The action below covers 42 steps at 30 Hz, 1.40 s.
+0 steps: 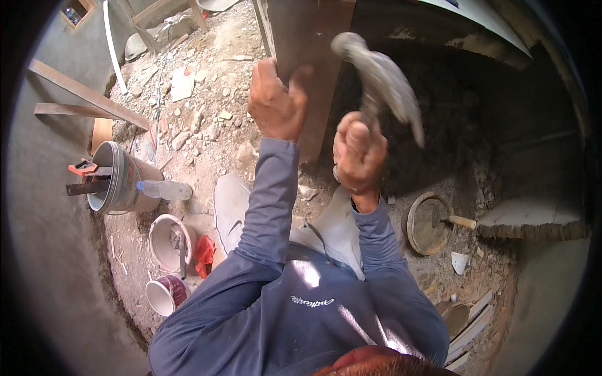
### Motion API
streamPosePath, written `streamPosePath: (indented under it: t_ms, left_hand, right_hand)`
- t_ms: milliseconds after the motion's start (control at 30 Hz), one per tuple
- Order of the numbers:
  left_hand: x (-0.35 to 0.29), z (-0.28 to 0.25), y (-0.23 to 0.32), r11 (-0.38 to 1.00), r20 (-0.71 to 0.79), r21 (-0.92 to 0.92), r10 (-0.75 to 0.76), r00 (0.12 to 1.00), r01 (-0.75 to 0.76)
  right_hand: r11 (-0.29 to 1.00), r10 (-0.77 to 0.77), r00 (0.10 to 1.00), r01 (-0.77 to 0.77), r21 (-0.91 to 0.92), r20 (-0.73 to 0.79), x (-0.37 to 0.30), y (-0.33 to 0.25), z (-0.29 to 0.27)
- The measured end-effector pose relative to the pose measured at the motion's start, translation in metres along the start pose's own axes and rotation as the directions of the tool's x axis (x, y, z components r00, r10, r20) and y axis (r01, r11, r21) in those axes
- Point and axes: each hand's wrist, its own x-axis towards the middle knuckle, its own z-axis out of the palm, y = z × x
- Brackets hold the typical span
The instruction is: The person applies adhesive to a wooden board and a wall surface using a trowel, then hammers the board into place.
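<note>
A claw hammer (384, 78) is raised in front of me, its head smeared by motion. My right hand (360, 152) is closed around its handle. My left hand (276, 103) is up at the near left edge of a brown upright board (308, 37), fingers curled round that edge and thumb toward the face. Whether a small thing such as a nail sits in the left fingers cannot be made out. The hammer head is to the right of the board, apart from it.
Rubble (194, 119) covers the ground ahead. To my left are a bucket (135, 182) with a saw (91, 169), a plastic bottle (166, 190) and smaller pails (166, 244). On the right lie a round pan (426, 222) and a rough-edged slab (533, 219). Timber pieces (88, 94) lean at the left wall.
</note>
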Motion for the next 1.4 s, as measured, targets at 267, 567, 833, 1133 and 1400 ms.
streamPosePath:
  t_ms: [267, 567, 833, 1133, 1400]
  left_hand:
    - [-0.001, 0.001, 0.002, 1.0, 0.0, -0.006, 0.009, 1.0, -0.009]
    - [0.0, -0.001, 0.0, 1.0, 0.006, -0.008, 0.014, 1.0, -0.014]
    - [0.001, -0.005, 0.003, 1.0, 0.045, 0.002, -0.028, 0.999, 0.028]
    - [0.0, -0.005, 0.0, 1.0, 0.039, 0.001, -0.008, 0.999, 0.008]
    - [0.003, -0.004, -0.004, 1.0, 0.02, -0.023, 0.02, 1.0, -0.019]
  right_hand:
    - [1.0, 0.002, 1.0, -0.002, -0.011, -0.003, 0.014, 0.035, 0.018]
    - [0.966, -0.247, 0.962, 0.254, 0.045, -0.118, 0.005, 0.022, 0.01]
    - [0.923, -0.254, 0.958, 0.282, 0.261, -0.133, 0.006, -0.003, -0.004]
    - [0.975, -0.109, 0.992, 0.118, 0.186, -0.056, 0.005, 0.005, -0.001]
    - [0.996, -0.081, 0.994, 0.084, -0.032, 0.067, 0.01, 0.026, 0.01]
